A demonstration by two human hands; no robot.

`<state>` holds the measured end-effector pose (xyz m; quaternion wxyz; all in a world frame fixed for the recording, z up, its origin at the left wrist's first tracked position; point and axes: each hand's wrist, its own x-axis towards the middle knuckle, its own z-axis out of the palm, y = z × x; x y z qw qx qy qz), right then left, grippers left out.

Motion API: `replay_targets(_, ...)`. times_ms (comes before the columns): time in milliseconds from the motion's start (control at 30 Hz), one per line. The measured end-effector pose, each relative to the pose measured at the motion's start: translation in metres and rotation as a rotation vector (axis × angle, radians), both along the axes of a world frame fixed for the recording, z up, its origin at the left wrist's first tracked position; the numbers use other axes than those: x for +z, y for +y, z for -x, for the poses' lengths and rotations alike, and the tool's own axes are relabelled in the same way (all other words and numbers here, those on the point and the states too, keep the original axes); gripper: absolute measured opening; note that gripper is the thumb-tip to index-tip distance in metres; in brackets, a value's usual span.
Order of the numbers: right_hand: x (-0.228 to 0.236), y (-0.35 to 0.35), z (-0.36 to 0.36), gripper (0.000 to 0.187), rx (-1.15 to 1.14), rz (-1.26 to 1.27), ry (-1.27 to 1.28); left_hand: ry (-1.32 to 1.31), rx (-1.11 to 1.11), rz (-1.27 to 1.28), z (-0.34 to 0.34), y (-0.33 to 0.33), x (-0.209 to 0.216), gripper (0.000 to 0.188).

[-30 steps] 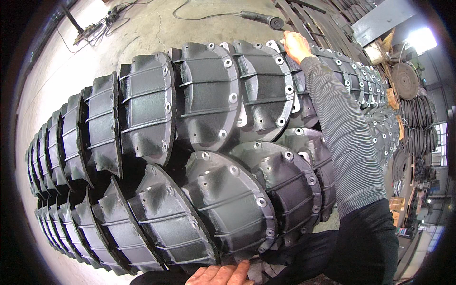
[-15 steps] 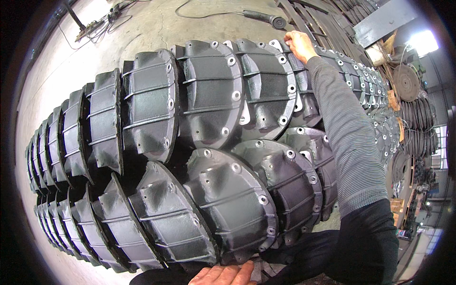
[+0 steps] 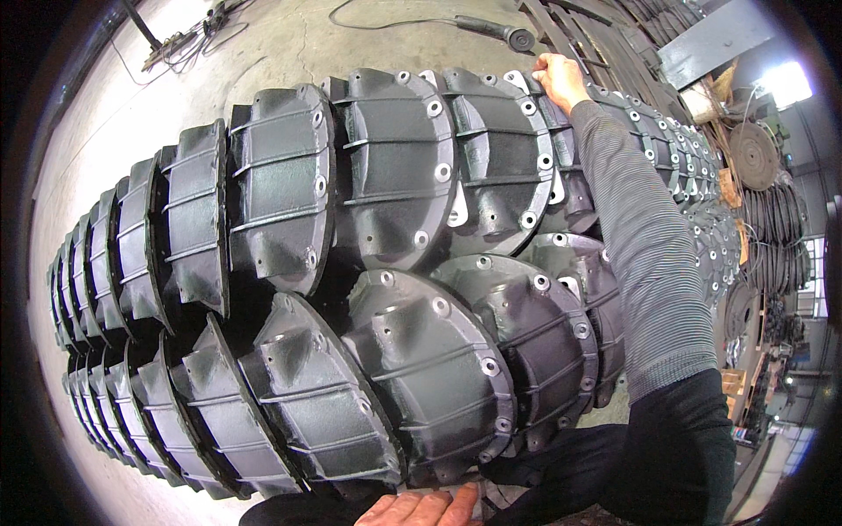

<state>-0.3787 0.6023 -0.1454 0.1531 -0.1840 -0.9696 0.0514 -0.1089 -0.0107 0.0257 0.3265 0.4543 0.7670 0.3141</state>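
Dark grey metal shells stand on edge in two long rows on the concrete floor, packed close and curving away to both sides. The far row and the near row both show raised ribs and rims pierced with round, pale-edged holes.

The right hand reaches across both rows to the top of a far-row shell, which is partly covered by the forearm. Its fingers are curled in toward the thumb at the shell's upper edge; whether that grip pinches the metal or merely rests by it, I cannot tell. The arm wears a grey striped sleeve, black toward the shoulder.

The left hand is at the bottom of the view, back upward, just beside the lower edge of a near-row shell. Its fingers lie side by side, slightly bent; the palm is hidden, so I cannot tell whether this grip holds anything. Black trousers show to its right.

Beyond the far row, a hand grinder lies on the floor with its cord looping leftward, near a slatted rack. At the right are wire coils, a round plate and a bright light.
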Motion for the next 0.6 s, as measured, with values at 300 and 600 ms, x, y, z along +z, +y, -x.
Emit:
replay_targets(300, 0.001, 0.004, 0.000, 0.020, 0.085, -0.033, -0.025, -0.019, -0.001, 0.002, 0.001, 0.000, 0.000, 0.053)
replay_targets(600, 0.001, 0.007, -0.007, 0.021, 0.134, -0.042, 0.007, -0.033, -0.001, 0.004, 0.005, 0.000, 0.001, 0.053)
